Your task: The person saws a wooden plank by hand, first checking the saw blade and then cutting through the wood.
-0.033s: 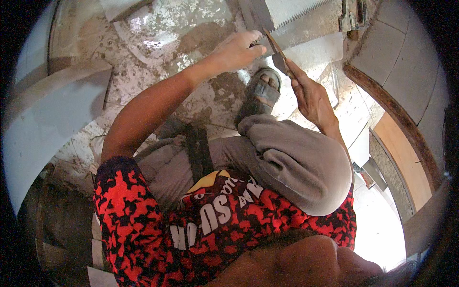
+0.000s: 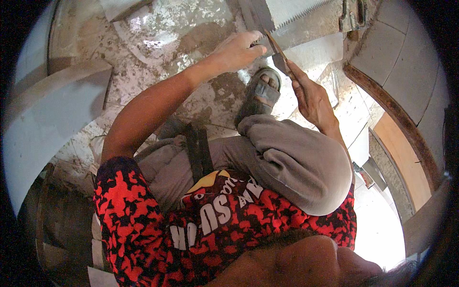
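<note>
My right hand (image 2: 308, 98) grips a narrow flat tool (image 2: 279, 48), brownish along one edge with a dark grey face, angled toward the top centre. My left hand (image 2: 241, 50) is beside the tool's far end, fingers curled over something dark that they mostly hide. Just beyond both hands lies a dark grey strip (image 2: 253, 14) along a pale metal plate with a toothed edge (image 2: 296, 19). A grey sandal (image 2: 263, 98) on my foot is below and between my hands, next to my bent knee.
The mottled, dusty floor (image 2: 158, 57) spreads ahead. A pale curved-looking slab (image 2: 57, 110) stands at left. At right are grey tiles (image 2: 397, 48) with a brown edge (image 2: 382, 95) and a light wooden panel (image 2: 397, 153). Metal fittings (image 2: 351, 16) sit at top right.
</note>
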`<state>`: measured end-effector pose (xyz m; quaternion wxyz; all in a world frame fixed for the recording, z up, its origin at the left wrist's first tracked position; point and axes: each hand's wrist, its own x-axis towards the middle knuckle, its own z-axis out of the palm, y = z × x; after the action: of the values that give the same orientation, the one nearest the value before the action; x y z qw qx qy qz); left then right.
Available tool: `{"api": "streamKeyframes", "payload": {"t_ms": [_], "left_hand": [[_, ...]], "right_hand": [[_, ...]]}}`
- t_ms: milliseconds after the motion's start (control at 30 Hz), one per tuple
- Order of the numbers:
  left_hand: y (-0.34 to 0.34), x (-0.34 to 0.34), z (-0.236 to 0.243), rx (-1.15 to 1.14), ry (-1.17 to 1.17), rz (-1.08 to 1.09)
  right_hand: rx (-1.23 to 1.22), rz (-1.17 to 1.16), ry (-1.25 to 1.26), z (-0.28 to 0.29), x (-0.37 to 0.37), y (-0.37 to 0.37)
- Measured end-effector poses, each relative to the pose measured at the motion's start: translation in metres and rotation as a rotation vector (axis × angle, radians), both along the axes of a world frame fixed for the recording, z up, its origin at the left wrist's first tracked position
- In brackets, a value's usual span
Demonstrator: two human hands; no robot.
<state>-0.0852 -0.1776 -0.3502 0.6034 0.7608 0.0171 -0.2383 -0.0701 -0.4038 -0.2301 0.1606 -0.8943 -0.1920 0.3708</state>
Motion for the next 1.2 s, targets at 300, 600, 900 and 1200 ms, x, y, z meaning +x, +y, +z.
{"api": "streamKeyframes", "payload": {"t_ms": [300,600,900,1200], "left_hand": [[-0.01,0.011,0.011,-0.076,0.18,-0.032],[-0.017,-0.005,-0.004,-0.26,-0.046,0.258],[-0.015,-0.008,0.0,-0.137,-0.087,0.264],[-0.02,-0.004,-0.001,-0.096,-0.083,0.257]], "right_hand": [[0.047,0.023,-0.054,-0.012,0.028,0.037],[0.158,-0.029,-0.014,-0.006,0.009,0.002],[-0.009,-0.058,0.049,0.0,-0.002,-0.002],[-0.02,0.049,-0.082,-0.026,0.023,0.036]]}}
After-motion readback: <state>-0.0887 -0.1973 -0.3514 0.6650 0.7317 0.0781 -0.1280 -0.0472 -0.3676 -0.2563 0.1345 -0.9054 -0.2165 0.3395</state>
